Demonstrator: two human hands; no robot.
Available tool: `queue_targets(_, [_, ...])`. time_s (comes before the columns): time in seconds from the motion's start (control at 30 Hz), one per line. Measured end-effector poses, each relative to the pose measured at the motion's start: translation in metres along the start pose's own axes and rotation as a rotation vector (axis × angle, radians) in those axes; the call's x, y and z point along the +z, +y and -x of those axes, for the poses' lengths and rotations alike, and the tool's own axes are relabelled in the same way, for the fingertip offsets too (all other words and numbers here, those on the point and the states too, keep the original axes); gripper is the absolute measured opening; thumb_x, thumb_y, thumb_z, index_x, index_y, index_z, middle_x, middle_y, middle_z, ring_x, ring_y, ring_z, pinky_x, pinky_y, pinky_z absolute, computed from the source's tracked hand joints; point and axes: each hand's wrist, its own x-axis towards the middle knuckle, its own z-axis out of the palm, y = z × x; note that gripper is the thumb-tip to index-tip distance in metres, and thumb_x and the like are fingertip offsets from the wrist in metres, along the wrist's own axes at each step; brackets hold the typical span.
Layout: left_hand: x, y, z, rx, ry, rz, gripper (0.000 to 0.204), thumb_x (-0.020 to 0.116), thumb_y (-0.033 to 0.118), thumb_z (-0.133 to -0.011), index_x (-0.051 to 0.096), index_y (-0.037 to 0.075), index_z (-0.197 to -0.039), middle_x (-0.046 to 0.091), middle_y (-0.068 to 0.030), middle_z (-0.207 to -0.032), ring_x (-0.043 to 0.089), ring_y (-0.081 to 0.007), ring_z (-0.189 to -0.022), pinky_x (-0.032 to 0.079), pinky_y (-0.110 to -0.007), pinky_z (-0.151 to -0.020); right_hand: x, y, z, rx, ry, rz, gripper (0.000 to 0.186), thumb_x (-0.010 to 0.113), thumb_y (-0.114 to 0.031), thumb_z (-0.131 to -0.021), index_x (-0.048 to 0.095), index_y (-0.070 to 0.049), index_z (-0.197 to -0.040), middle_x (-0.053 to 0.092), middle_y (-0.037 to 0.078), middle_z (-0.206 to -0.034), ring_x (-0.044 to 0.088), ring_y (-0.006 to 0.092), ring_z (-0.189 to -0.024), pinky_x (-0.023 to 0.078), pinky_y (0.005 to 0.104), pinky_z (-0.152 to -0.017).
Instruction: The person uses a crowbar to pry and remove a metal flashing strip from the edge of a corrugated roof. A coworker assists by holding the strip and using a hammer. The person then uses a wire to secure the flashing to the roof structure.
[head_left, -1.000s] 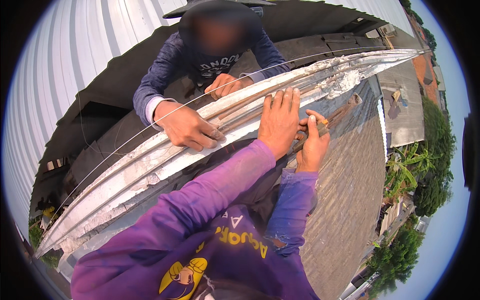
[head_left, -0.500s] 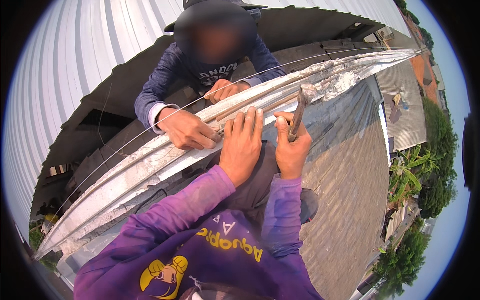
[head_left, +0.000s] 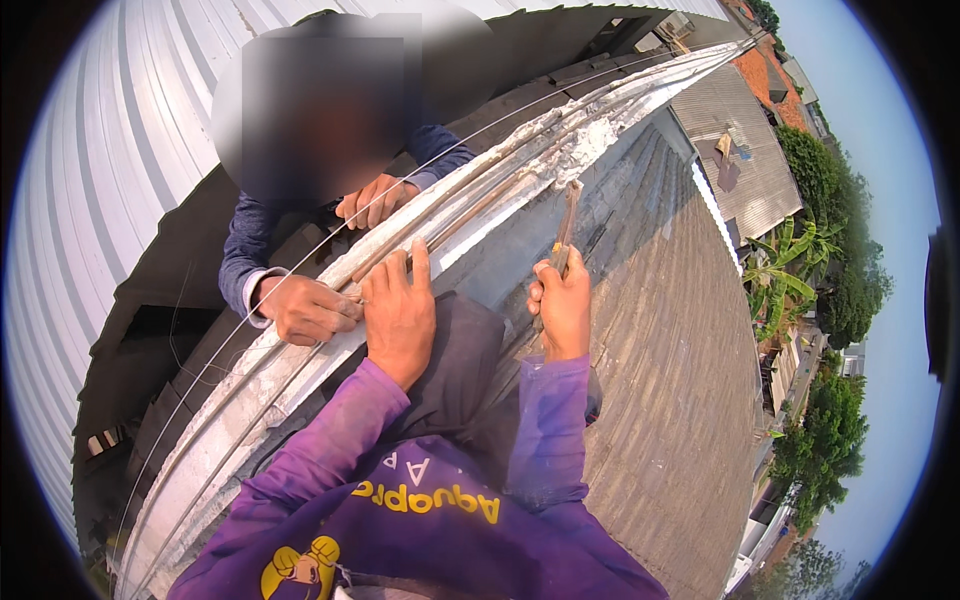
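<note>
My left hand [head_left: 401, 318] rests with its fingers stretched over thin steel rods [head_left: 505, 187] that run along a whitish concrete ledge [head_left: 232, 412]. My right hand [head_left: 563, 303] is wrapped round a slim, brownish metal hand tool [head_left: 567, 222] with a yellow patch. The tool points up and away from me, its far end near the ledge's crumbled edge; its exact kind is unclear. Touching or nearly touching my left fingertips is a co-worker's hand [head_left: 308, 310], pinching at the rods. The co-worker's other hand [head_left: 374, 203] lies on the ledge's far side.
A thin wire [head_left: 470, 137] stretches along the ledge. White corrugated roofing [head_left: 150, 120] rises at the far left. Grey-brown corrugated roofing [head_left: 668, 400] slopes away on my right. Rough white mortar [head_left: 590, 143] clings to the ledge. Trees and lower roofs lie beyond.
The view has shifted, so the ledge and people sit further left. My right hand has lowered the tool away from the rods and turned it more upright. My left hand stays on the rods.
</note>
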Motion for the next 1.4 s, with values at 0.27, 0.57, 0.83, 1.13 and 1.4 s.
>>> queue_targets(0.27, [-0.003, -0.004, -0.01, -0.042, -0.017, 0.118, 0.052, 0.067, 0.006, -0.092, 0.054, -0.002, -0.141, 0.06, -0.0174, -0.118, 0.058, -0.0367, -0.109, 0.046, -0.047, -0.095, -0.035, 0.18, -0.021, 0.365, 0.221, 0.208, 0.046, 0.061, -0.004, -0.095, 0.057, 0.006, -0.14, 0.071, 0.016, -0.105, 0.07, 0.0233, -0.079, 0.054, 0.0378, -0.069])
queue_targets(0.57, [-0.059, -0.005, -0.036, -0.002, -0.176, 0.287, 0.063, 0.073, 0.0, -0.087, 0.051, -0.006, -0.146, 0.06, -0.0249, -0.129, 0.059, -0.0416, -0.119, 0.048, -0.049, -0.103, -0.05, 0.377, -0.033, 0.388, 0.076, 0.526, 0.033, 0.065, -0.02, -0.091, 0.068, 0.0, -0.117, 0.075, 0.026, -0.11, 0.073, 0.044, -0.106, 0.055, 0.0496, -0.09])
queue_targets(0.83, [-0.05, -0.005, -0.035, -0.04, -0.173, 0.268, 0.058, 0.075, 0.001, -0.087, 0.056, -0.003, -0.141, 0.061, -0.0238, -0.125, 0.061, -0.0427, -0.117, 0.05, -0.048, -0.1, -0.034, 0.345, -0.039, 0.342, 0.103, 0.332, 0.024, 0.064, -0.015, -0.089, 0.066, -0.004, -0.11, 0.072, 0.017, -0.091, 0.074, 0.0335, -0.087, 0.055, 0.0446, -0.078])
queue_targets(1.13, [-0.053, -0.014, -0.012, 0.022, -0.128, 0.332, 0.06, 0.07, -0.004, -0.089, 0.056, -0.003, -0.147, 0.061, -0.0231, -0.134, 0.062, -0.0401, -0.12, 0.051, -0.045, -0.103, -0.022, 0.301, -0.024, 0.399, 0.066, 0.407, 0.022, 0.062, -0.016, -0.092, 0.067, -0.002, -0.108, 0.073, 0.018, -0.089, 0.074, 0.0346, -0.082, 0.055, 0.0466, -0.074])
queue_targets(1.4, [-0.044, -0.021, -0.002, 0.03, -0.107, 0.144, 0.064, 0.069, -0.006, -0.087, 0.055, 0.0, -0.149, 0.063, -0.0209, -0.132, 0.061, -0.0386, -0.121, 0.05, -0.046, -0.103, -0.023, 0.39, -0.038, 0.342, 0.051, 0.387, 0.03, 0.065, -0.021, -0.091, 0.068, 0.002, -0.111, 0.075, 0.024, -0.099, 0.074, 0.0421, -0.098, 0.056, 0.0491, -0.085])
